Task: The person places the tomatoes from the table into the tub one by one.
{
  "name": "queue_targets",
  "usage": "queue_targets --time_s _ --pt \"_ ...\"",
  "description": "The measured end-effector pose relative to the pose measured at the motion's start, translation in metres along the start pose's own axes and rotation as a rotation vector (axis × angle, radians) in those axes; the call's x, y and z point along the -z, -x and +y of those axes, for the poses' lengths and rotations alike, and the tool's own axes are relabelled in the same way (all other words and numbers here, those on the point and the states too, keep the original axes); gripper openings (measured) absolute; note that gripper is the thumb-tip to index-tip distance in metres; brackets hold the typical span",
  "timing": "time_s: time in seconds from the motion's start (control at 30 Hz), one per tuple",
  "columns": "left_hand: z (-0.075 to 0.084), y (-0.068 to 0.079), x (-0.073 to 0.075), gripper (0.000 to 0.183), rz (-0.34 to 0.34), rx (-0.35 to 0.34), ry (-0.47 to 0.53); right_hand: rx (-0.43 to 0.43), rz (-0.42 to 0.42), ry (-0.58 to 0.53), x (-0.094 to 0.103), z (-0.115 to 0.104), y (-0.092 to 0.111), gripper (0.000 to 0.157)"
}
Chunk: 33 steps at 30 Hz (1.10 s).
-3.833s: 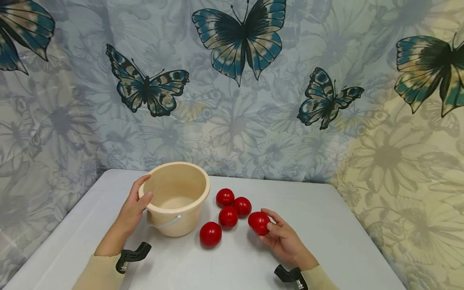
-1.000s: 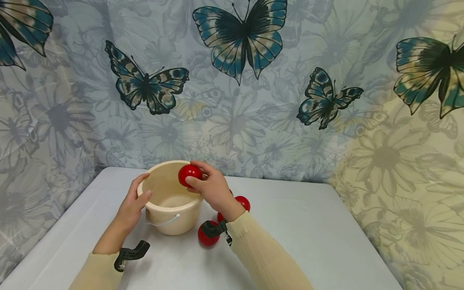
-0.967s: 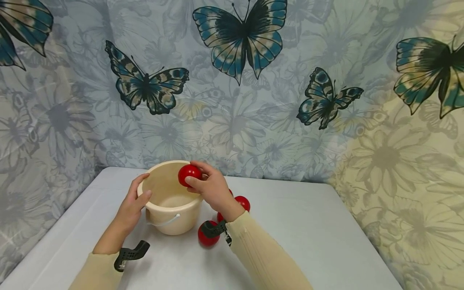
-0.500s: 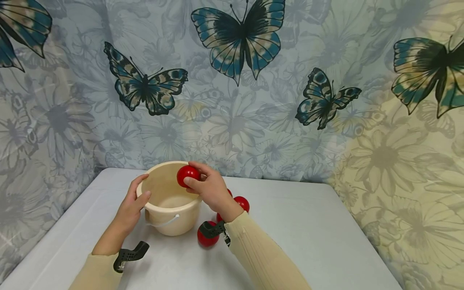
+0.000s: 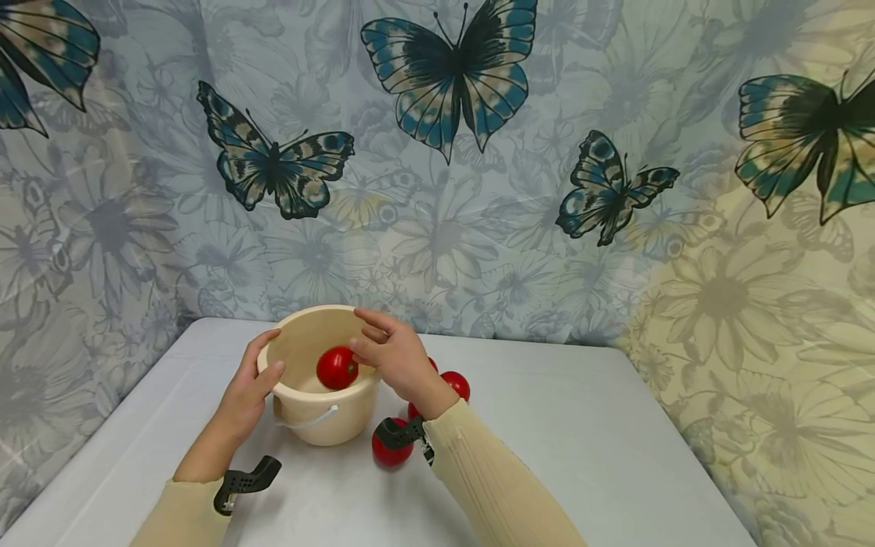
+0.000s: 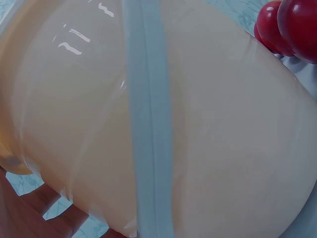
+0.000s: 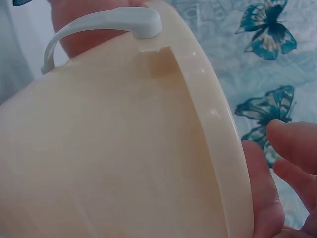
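A cream plastic bucket [image 5: 326, 422] with a pale handle [image 6: 151, 129] stands at the left of the table. My left hand [image 5: 246, 391] grips its left rim, thumb over the edge. Inside the bucket is a glossy red tomato [image 5: 336, 368] with a small green stem spot; whether it touches the bottom I cannot tell. Over the right rim, my right hand [image 5: 403, 368] has its fingers spread and holds nothing. In the right wrist view the bucket wall [image 7: 114, 144] hides the tomato, and the right fingers [image 7: 297, 144] show beside the rim.
More red tomatoes lie right of the bucket: one in front [image 5: 392, 456], another farther right [image 5: 456, 384], others partly hidden behind the right wrist. A white cloth covers the table [image 5: 581, 441]. A butterfly-printed curtain [image 5: 444, 228] hangs behind.
Earlier, my right hand picked up the tomato on the right and carried it left over the bucket. Since half a second ago its fingers have let go and the tomato has dropped inside.
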<state>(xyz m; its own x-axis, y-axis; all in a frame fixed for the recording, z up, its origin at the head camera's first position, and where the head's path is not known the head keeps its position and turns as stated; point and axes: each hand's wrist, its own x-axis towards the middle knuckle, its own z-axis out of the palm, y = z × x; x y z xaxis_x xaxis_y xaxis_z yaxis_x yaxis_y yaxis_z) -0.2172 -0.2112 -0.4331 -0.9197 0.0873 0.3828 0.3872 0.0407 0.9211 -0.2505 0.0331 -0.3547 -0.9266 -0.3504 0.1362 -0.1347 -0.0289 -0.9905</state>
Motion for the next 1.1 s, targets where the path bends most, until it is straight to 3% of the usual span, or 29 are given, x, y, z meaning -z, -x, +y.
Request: queue_targets --time_s 0.6,0.87,1.1 --pt "-0.001 0.001 0.0 0.053 -0.003 0.001 0.008 -0.038 0.003 -0.013 0.002 0.0 0.001 0.047" --pt "0.001 0.001 0.0 0.054 -0.005 0.009 0.002 0.011 0.036 -0.339 0.013 0.0 0.02 0.046" --pt "0.002 0.001 0.0 0.054 -0.007 0.013 -0.01 -0.008 0.066 -0.475 0.048 0.014 0.055 0.045"
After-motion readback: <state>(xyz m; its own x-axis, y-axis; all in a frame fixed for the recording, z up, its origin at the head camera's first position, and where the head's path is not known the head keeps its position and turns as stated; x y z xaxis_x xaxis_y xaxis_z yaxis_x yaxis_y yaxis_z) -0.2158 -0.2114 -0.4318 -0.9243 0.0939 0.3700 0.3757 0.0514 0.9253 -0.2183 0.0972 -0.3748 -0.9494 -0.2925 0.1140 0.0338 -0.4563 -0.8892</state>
